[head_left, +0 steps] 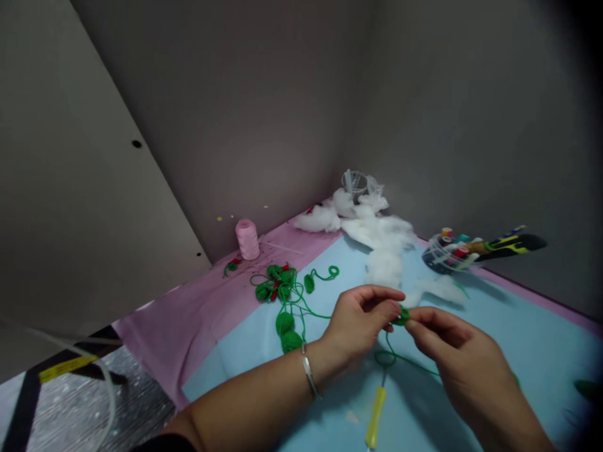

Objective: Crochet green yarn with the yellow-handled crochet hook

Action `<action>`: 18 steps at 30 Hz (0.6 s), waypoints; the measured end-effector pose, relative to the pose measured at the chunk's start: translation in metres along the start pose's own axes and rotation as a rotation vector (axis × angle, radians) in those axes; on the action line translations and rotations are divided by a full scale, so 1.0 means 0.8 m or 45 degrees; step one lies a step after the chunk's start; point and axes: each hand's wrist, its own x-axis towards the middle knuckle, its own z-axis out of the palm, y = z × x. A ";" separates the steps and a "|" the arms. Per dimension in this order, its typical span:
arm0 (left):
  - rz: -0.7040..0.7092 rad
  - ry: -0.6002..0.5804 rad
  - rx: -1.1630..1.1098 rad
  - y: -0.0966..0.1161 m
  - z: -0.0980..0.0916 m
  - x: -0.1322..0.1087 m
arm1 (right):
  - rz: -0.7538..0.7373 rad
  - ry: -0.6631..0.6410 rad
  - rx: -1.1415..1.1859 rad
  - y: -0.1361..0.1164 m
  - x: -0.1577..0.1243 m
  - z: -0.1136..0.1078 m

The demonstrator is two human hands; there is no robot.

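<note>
Behind the hands point(360, 323) lies stuffing point(379, 232), spool point(247, 241) left, cup point(437, 260) right.

Noted plain grey back wall point(264, 125) and right wall point(461, 125), joined at upright corner beyond table point(522, 326). Logged small specks point(219, 219) low on back wall, at least 1 yellow. Recorded paler panel point(61, 176) at left, slanted in view, with 2 dark round spots point(136, 144) near its edge. Found table covered in pink cloth point(160, 339) and light blue sheet point(240, 351), pink hanging at left. Saw grey, glossy, white-flecked floor point(146, 389) at lower left, plus black frame point(24, 405), yellow strip point(68, 368) and curving pale cable point(110, 402). Rated light dim, soft, brighter mid-back-wall, fading to black at far right.
</note>
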 end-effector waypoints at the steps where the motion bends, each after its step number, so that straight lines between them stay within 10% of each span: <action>1: -0.013 -0.029 -0.010 0.000 0.000 0.000 | -0.014 0.013 0.002 0.002 0.001 -0.002; 14: -0.027 -0.011 -0.157 -0.001 -0.004 -0.001 | -0.063 0.000 -0.123 -0.014 -0.005 0.001; 18: -0.011 0.044 -0.241 -0.005 -0.005 0.003 | -0.409 0.236 -0.388 -0.003 -0.014 -0.003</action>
